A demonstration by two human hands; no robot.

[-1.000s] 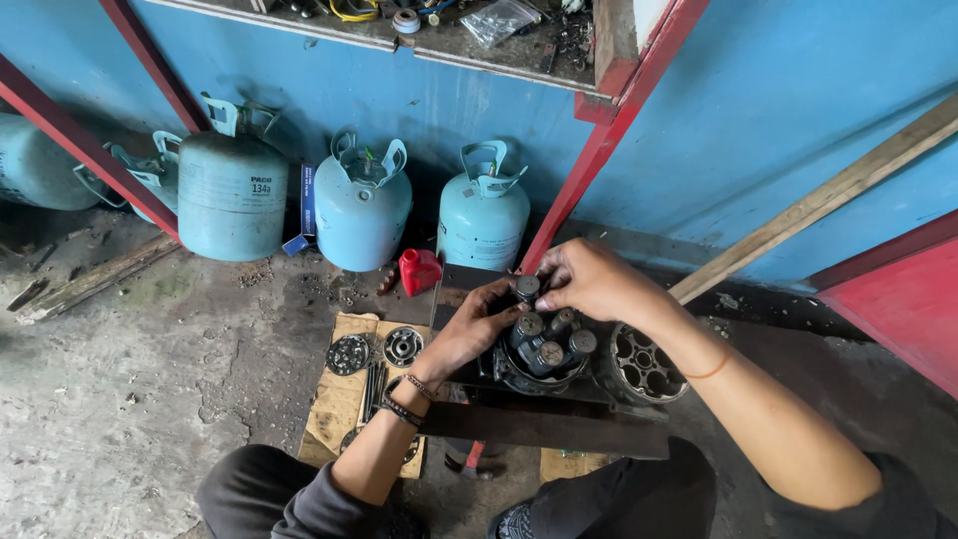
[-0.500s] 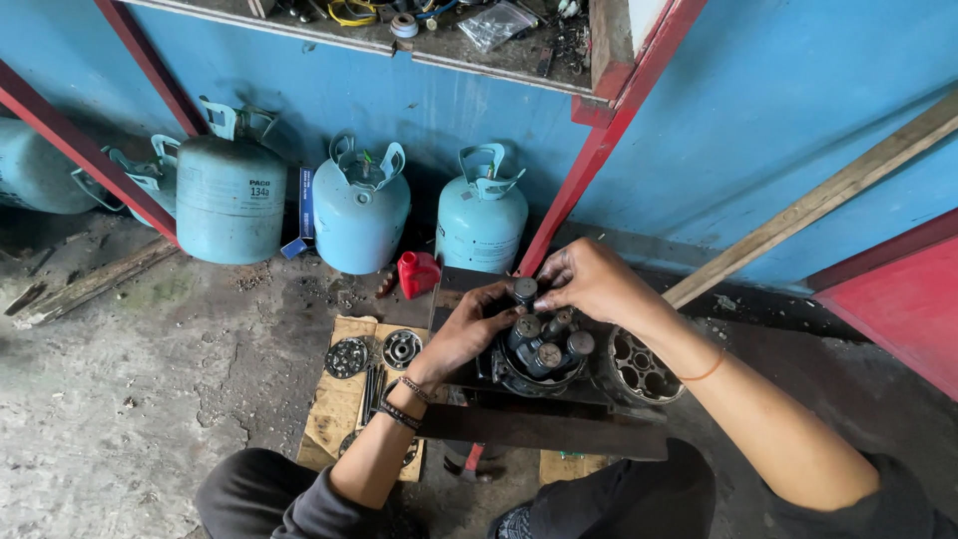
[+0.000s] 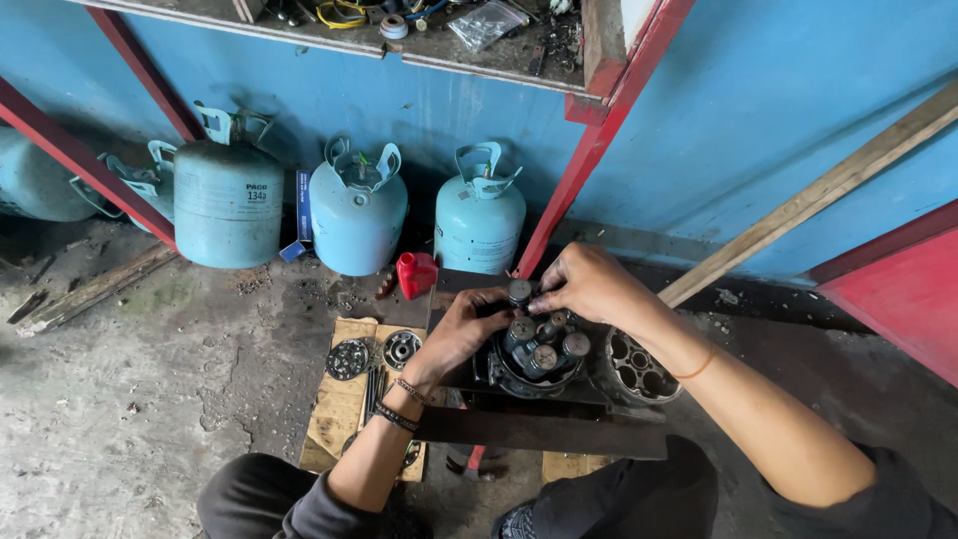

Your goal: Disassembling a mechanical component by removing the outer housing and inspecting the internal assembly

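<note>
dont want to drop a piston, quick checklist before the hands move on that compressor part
1. Left hand steadying the round housing: ok, it wraps the left rim.
2. Right hand gripping a piston: ok, fingertips pinch the top one.
3. Other pistons seated: cannot tell, they stand at differing tilts.
4. Housing resting firmly on the dark metal block: cannot tell, contact is hidden.
5. Cylinder block close by: ok, just right of the housing.
6. Loose plates kept apart on the cardboard: ok.
</note>
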